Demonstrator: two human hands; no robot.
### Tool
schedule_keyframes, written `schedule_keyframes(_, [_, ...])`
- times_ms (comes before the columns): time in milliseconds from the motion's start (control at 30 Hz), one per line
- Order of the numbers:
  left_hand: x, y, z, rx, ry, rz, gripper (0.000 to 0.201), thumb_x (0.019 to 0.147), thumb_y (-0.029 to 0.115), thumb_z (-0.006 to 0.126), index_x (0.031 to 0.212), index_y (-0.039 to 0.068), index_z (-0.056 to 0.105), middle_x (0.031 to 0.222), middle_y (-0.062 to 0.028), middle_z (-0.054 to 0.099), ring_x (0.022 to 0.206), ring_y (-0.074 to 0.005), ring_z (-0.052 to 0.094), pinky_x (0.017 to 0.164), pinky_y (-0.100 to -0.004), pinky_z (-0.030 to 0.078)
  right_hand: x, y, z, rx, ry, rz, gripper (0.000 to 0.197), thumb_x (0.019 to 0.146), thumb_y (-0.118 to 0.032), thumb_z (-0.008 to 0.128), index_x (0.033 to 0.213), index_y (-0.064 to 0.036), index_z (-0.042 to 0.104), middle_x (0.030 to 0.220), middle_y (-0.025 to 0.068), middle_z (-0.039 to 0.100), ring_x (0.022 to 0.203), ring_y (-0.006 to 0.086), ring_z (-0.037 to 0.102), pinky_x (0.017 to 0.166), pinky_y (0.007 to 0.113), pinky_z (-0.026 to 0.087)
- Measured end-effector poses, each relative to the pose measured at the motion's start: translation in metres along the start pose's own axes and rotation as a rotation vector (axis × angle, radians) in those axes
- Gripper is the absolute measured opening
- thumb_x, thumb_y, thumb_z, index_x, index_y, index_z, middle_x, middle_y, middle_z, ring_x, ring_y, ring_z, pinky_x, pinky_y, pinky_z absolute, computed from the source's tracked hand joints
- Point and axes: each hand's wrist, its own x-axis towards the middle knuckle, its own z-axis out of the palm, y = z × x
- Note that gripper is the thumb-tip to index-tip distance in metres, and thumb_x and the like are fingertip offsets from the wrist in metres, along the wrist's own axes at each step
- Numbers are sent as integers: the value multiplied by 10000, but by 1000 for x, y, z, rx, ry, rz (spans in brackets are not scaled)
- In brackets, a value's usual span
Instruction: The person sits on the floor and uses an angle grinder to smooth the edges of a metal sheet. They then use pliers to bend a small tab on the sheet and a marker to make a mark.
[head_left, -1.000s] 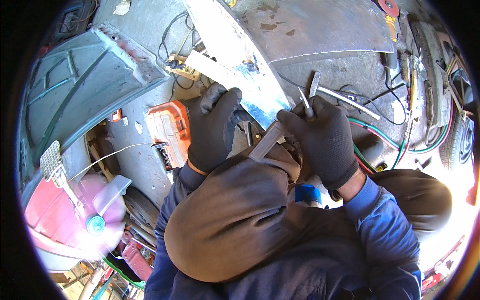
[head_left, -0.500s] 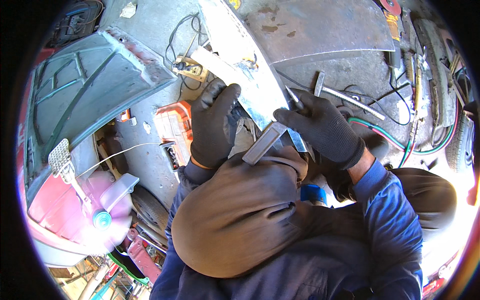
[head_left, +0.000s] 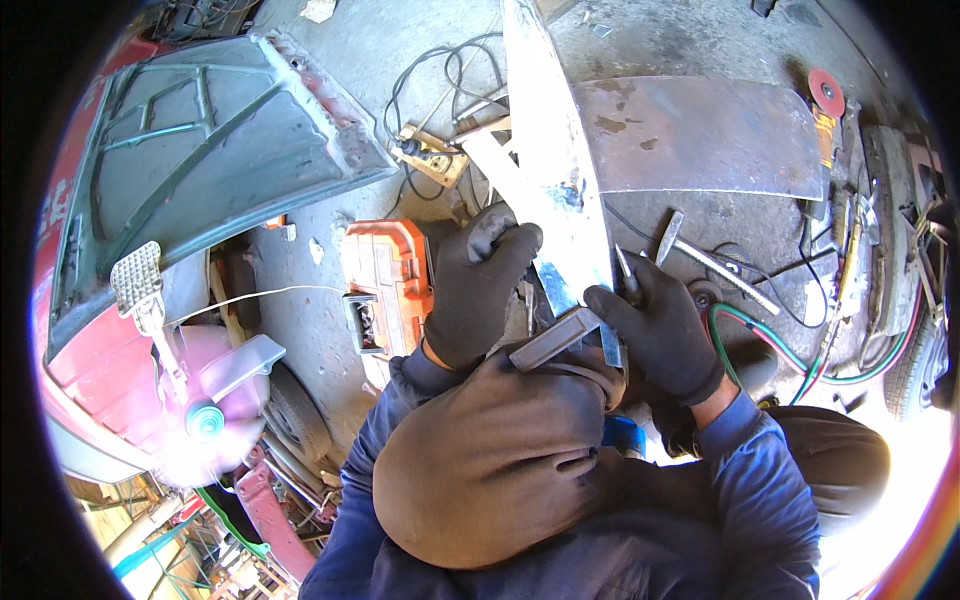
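Cluttered grey concrete floor | long shiny metal panel between hands, top cropped | black-gloved right hand, fingers clamped on pointed steel tool | black-gloved left hand: grip hidden, cannot tell

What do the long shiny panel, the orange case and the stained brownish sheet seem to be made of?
Long shiny panel: probably bare metal, polished-looking, given its mirror-like glints. Orange case: likely plastic, satin, judging by its moulded-looking ridges. Stained brownish sheet: seemingly metal, dull, thin-edged; its brown could be rust or old coating.
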Motion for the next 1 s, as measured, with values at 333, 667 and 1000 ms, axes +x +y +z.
schedule_keyframes(333, [-5, 2, -2, 54, -9, -52, 168, 1091, 119, 675, 1186, -8, 731, 913, 35, 634, 838, -44, 534, 745, -254, 458, -2, 0, 4, 40, 6, 27, 524, 1018, -322, 800, 1392, 28, 691, 1145, 214, 806, 1039, 261, 789, 932, 419, 604])
schedule_keyframes(667, [-6, -5, -2, 43, -25, 56, 147, 1103, 121, 676, 1174, -4, 709, 906, 39, 608, 813, -30, 515, 713, -248, 448, -1, 3, 9, 114, -1, 36, 460, 1031, -271, 777, 1378, 20, 702, 1153, 171, 809, 1074, 214, 752, 954, 393, 580])
schedule_keyframes(1000, [-4, -5, -8, 83, -35, -79, 209, 1109, 126, 663, 1259, -7, 721, 974, 41, 648, 864, -30, 544, 728, -245, 460, -3, -5, 7, 84, -16, 25, 424, 1039, -276, 769, 1335, 21, 711, 1105, 156, 803, 1012, 193, 740, 910, 390, 583])
